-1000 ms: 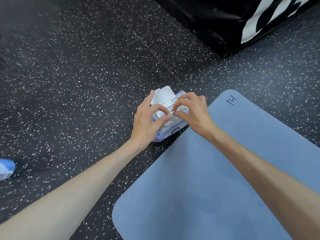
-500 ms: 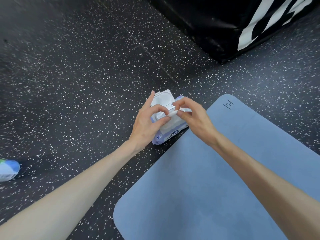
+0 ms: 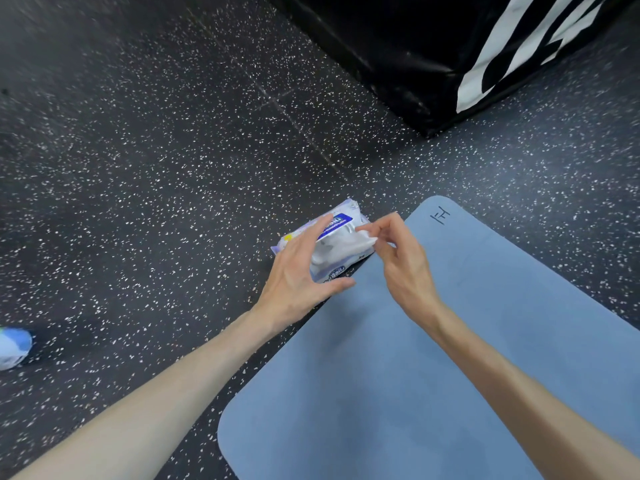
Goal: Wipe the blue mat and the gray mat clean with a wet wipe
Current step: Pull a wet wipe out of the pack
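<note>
A white and blue pack of wet wipes [image 3: 337, 223] lies on the speckled floor against the blue mat's [image 3: 398, 358] left edge. My left hand [image 3: 301, 271] grips the pack, thumb along its near side and fingers over its top. My right hand [image 3: 398, 258] pinches a white wet wipe [image 3: 349, 242] that stretches out of the pack's opening. The blue mat lies flat at the lower right, a small logo near its far corner. No gray mat is in view.
A large black block with white stripes [image 3: 433, 57] stands on the dark speckled floor [image 3: 156, 168] at the back right. A white and blue object [image 3: 12, 346] lies at the left edge.
The pack has tipped so its printed face shows. My right hand has drawn a white wipe out of the opening toward the right. My left hand now clasps the pack from the side.
</note>
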